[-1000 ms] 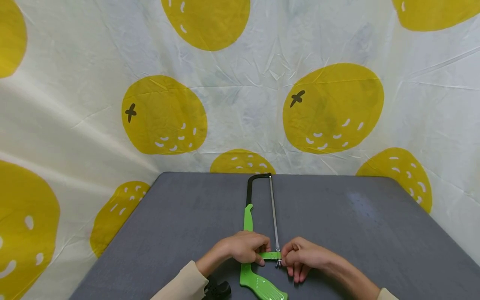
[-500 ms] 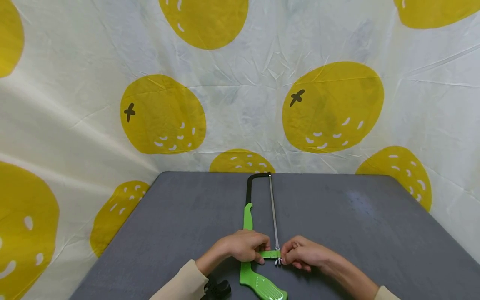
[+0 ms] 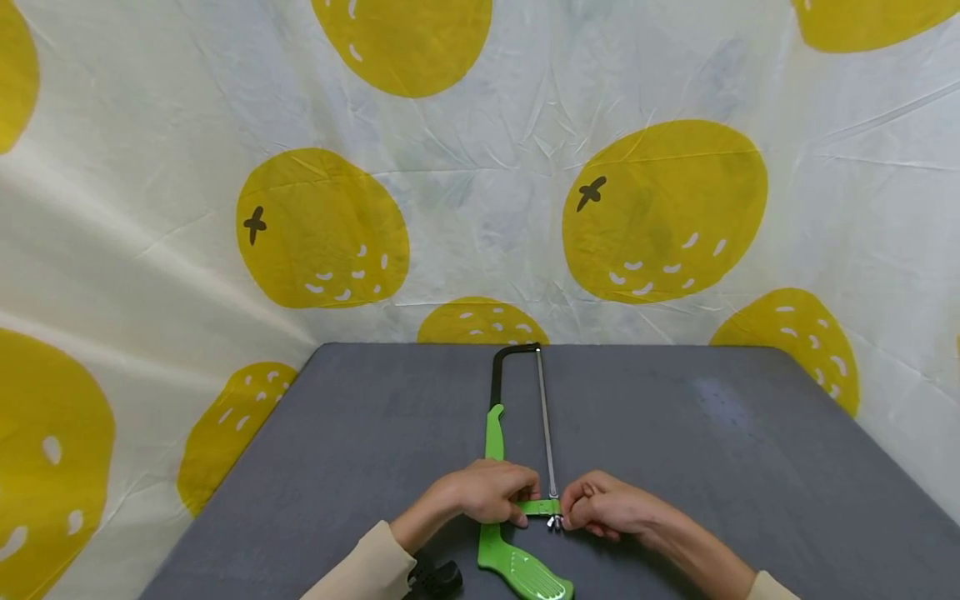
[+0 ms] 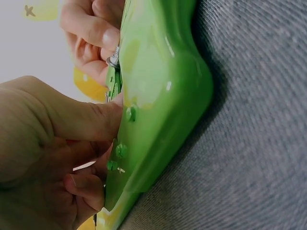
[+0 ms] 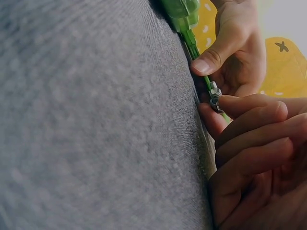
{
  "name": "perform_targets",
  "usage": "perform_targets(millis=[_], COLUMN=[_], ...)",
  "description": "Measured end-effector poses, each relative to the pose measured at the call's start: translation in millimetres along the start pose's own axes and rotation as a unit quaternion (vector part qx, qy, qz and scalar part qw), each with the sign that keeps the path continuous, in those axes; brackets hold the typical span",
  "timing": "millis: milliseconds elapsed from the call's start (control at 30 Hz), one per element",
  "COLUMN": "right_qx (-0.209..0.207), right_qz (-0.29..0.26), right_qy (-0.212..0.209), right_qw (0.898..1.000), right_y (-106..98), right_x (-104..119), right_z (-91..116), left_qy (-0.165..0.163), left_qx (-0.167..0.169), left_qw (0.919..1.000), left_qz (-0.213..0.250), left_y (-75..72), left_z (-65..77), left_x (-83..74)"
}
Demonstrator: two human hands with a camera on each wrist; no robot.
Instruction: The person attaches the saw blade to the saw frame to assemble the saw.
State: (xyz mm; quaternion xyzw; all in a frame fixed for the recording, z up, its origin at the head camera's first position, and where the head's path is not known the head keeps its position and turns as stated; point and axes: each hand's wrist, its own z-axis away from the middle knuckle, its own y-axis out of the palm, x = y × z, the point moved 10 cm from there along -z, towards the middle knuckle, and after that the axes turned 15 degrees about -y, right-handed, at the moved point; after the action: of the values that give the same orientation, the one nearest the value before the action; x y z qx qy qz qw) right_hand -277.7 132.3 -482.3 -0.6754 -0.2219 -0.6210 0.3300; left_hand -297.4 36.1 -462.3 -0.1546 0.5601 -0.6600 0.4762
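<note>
A hacksaw with a green handle (image 3: 525, 573) and black front frame (image 3: 498, 375) lies on the grey table, its thin blade (image 3: 545, 425) on the right side. My left hand (image 3: 491, 493) grips the green crosspiece (image 3: 542, 507) between the handle side and the blade. At the blade's near end sits a small metal wing nut (image 3: 554, 523). My right hand (image 3: 611, 507) pinches that wing nut with thumb and index finger, the other fingers curled in. In the right wrist view the wing nut (image 5: 215, 93) shows between the fingertips, and the left thumb (image 5: 204, 66) presses the crosspiece.
The grey tabletop (image 3: 360, 433) reaches back to a white cloth (image 3: 487, 225) printed with yellow fruit, which also hangs along the left side. A black object (image 3: 438, 577) shows under my left forearm, near the bottom edge.
My right hand's lower fingers, hanging down a second ago, have curled inward. The wing nut's wings stand at a different angle. My left hand and the hacksaw stay in place.
</note>
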Motion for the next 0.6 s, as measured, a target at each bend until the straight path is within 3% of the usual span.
perform_targets(millis=[333,600], right_qx=[-0.008,0.03], right_qz=[0.012,-0.009], right_qy=[0.01,0.01], right_qw=[1.0,0.999], right_y=[0.4,4.5], right_x=[-4.0,-7.8], right_z=[-0.3,-2.6], left_qy=[-0.006,-0.006], left_qx=[-0.002,0.005], left_qw=[1.0,0.9998], left_qz=[-0.006,0.019], left_y=[2.8,4.6], left_z=[0.6,0.6], left_x=[2.3,4.5])
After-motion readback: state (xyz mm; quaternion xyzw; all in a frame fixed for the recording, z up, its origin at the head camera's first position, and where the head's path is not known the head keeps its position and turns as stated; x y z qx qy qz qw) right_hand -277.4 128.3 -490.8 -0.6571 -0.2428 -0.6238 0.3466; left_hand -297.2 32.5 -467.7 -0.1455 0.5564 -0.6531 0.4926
